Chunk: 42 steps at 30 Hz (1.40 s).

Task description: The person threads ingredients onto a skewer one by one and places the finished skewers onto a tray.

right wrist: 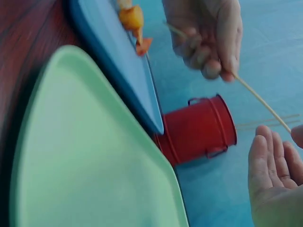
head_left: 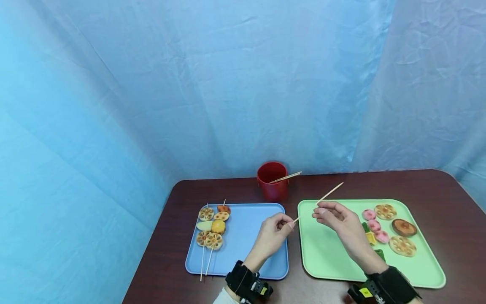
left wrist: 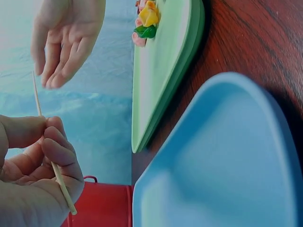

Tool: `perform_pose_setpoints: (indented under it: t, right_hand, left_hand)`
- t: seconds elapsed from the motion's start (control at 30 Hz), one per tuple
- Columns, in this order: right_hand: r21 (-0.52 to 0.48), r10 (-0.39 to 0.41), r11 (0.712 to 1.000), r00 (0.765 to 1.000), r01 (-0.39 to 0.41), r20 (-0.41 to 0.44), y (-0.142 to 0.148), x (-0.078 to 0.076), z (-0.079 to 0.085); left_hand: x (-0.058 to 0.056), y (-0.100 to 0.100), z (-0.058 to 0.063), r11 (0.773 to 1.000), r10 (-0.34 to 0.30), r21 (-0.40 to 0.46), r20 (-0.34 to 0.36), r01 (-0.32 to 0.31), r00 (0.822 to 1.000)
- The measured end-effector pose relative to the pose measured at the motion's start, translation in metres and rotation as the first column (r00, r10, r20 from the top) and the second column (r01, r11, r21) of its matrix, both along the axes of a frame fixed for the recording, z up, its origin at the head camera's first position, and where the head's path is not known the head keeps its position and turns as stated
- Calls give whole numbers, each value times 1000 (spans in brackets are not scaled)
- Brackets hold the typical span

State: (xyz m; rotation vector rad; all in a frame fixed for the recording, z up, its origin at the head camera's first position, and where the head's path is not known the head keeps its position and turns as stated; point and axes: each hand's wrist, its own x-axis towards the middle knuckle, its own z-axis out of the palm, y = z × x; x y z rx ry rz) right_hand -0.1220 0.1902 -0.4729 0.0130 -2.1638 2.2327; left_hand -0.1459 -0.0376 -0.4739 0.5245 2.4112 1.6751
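My left hand [head_left: 274,236] pinches a thin wooden skewer [head_left: 330,193] between thumb and fingers; its blunt end sticks out below the palm in the left wrist view. Close by the same skewer is my right hand [head_left: 343,230], fingers mostly straight and thumb apart from them; whether it touches the stick is hard to see. Two loaded skewers [head_left: 211,228] lie on the blue tray [head_left: 247,215], threaded with lotus root slices and other pieces. On the green tray [head_left: 326,257] are pink rings [head_left: 373,225], lotus root slices [head_left: 402,246], a brown round slice [head_left: 404,227] and yellow and green pieces.
Behind the trays a red bucket [head_left: 274,192] stands with thin skewers [head_left: 290,176] leaning out of it to the right. The trays lie side by side on a dark wooden table [head_left: 167,245]. A blue cloth [head_left: 228,84] hangs behind the table.
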Motion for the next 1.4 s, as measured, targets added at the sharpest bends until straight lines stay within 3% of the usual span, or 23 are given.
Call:
perform_pose_setpoints:
  t: [0.17,0.27,0.47,0.67,0.97,1.2,1.4]
  right_hand:
    - [152,6,988,1000,-9,22,25,1,4]
    - [294,6,956,1000,-8,8,43,1,8]
    - [561,41,828,998,-9,-46,77,1,11]
    - [723,98,691,990,3,-98,98,-3,5]
    - [818,221,573,970,-45,-102,112,-6,-8]
    - [920,309,392,940,16,-148,115,-9,-17]
    - [948,376,315,912,37,-161,116,-8,-23]
  left_hand:
    - [-2,-8,-2,1000,17,0,-33,-17,999]
    - [-3,-13,-1,1000,18,-7,-27,-18,999]
    - [-4,-20,0,999,38,-30,-21,-38,999]
    - [-5,-25,-2,998,51,-35,-17,-52,999]
    - [-4,-28,-5,998,61,-31,-13,-61,998]
    - [-2,-29,-5,997,65,-29,18,-65,998]
    - [-2,-31,-7,998,61,-23,26,-60,998]
